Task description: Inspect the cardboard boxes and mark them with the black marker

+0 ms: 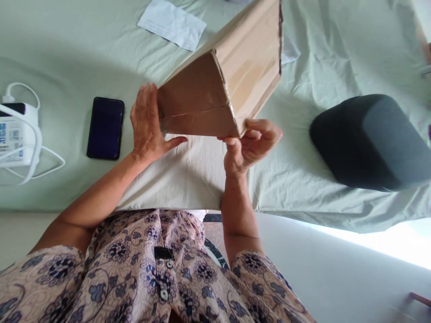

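Observation:
A brown cardboard box (198,96) is held tilted above the green cloth, its top cut off by the upper edge of the view. My left hand (148,123) lies along the box's left side, fingers straight up against it and thumb stretched out below the lower edge. At the lower right corner, my right hand (252,143) grips the cardboard between thumb and fingers. Shiny clear tape shows on the box's right face and along its edge. What the box contains, if anything, is hidden.
Left of the hands lies a dark smartphone (105,128). A white power strip with cables (28,130) stands at the far left. To the right is a dark rounded speaker-like object (367,141). A white paper packet (171,24) rests behind, on the green sheet (67,54).

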Available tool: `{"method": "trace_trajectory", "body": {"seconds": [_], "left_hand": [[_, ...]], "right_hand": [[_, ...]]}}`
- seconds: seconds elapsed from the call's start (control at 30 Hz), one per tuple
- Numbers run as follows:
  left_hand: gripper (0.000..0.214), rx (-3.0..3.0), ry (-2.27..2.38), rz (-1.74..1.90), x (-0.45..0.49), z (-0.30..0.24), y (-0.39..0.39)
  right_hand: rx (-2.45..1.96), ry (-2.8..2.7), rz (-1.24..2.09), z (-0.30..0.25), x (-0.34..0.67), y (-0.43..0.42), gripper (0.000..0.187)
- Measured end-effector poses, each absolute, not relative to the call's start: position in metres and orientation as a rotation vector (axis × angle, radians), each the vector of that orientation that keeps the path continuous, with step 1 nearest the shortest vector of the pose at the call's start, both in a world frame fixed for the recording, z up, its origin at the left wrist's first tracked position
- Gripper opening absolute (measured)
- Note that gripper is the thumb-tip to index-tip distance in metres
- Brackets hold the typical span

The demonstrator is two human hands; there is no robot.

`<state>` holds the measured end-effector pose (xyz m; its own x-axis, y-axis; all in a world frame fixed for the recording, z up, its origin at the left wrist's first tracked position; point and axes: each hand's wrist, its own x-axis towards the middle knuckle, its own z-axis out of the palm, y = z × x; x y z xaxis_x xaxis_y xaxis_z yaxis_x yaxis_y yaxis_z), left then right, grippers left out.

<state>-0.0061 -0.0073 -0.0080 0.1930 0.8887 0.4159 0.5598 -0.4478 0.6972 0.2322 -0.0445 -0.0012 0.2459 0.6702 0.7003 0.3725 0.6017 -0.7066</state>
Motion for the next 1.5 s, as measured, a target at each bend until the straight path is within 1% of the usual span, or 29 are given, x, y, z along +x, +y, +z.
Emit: {"method": "trace_trajectory", "body": {"seconds": [0.1, 0.17, 0.27, 0.3, 0.43, 0.53, 0.73, 0.8, 0.9, 0.97, 1.1, 1.13, 1.2, 1.3, 1.37, 1.43, 1.5], "left_hand": [[0.135, 2.146, 1.365, 1.148, 0.001, -0.01, -0.01], [0.133, 2.237, 1.38, 1.162, 0.004, -0.013, -0.008], [0.124, 2.359, 1.369, 1.208, 0.003, -0.017, 0.0], [0.124, 2.406, 1.325, 1.247, 0.001, -0.017, 0.004], [0.144, 2.63, 1.006, 1.438, -0.01, -0.012, 0.023], [0.147, 2.696, 0.816, 1.532, -0.012, -0.005, 0.034], [0.14, 2.832, 0.751, 1.581, -0.005, 0.004, 0.047], [0.136, 2.822, 0.673, 1.638, -0.005, 0.004, 0.051], [0.129, 2.786, 0.528, 1.706, -0.006, 0.006, 0.051], [0.129, 2.736, 0.58, 1.633, -0.009, 0.008, 0.047], [0.13, 2.535, 1.014, 1.232, -0.014, 0.016, 0.033], [0.129, 2.479, 1.092, 1.177, -0.016, 0.018, 0.03], [0.128, 2.398, 1.147, 1.179, -0.019, 0.02, 0.025], [0.129, 2.365, 1.015, 1.315, -0.026, 0.023, 0.02], [0.133, 2.383, 0.916, 1.352, -0.031, 0.024, 0.017], [0.137, 2.411, 0.872, 1.383, -0.035, 0.026, 0.015], [0.138, 2.381, 0.843, 1.411, -0.037, 0.026, 0.013]], "right_hand": [[-0.803, -1.399, 0.028, -0.004, 0.22, -0.043, 0.051], [-0.827, -1.47, 0.004, -0.007, 0.213, -0.045, 0.043], [-0.907, -1.57, -0.036, -0.009, 0.206, -0.048, 0.029], [-0.896, -1.586, -0.061, -0.008, 0.204, -0.049, 0.025], [-0.802, -1.632, -0.122, 0.003, 0.202, -0.052, 0.014], [-0.78, -1.661, -0.111, 0.01, 0.202, -0.053, 0.012], [-0.759, -1.662, -0.224, 0.018, 0.197, -0.056, 0.012], [-0.754, -1.669, -0.212, 0.016, 0.197, -0.056, 0.017], [-0.768, -1.641, -0.095, 0.007, 0.197, -0.055, 0.03], [-0.818, -1.598, -0.014, -0.001, 0.199, -0.055, 0.034], [-0.933, -1.52, 0.03, -0.01, 0.203, -0.054, 0.045], [-0.964, -1.486, 0.032, -0.009, 0.204, -0.053, 0.046], [-1.013, -1.387, 0.04, -0.003, 0.207, -0.049, 0.044], [-1.02, -1.208, 0.018, 0.009, 0.215, -0.041, 0.038], [-1.027, -1.141, 0.007, 0.014, 0.222, -0.036, 0.039], [-1.034, -1.125, 0.055, 0.015, 0.229, -0.031, 0.041], [-1.021, -1.109, 0.143, 0.012, 0.234, -0.028, 0.037]]}}
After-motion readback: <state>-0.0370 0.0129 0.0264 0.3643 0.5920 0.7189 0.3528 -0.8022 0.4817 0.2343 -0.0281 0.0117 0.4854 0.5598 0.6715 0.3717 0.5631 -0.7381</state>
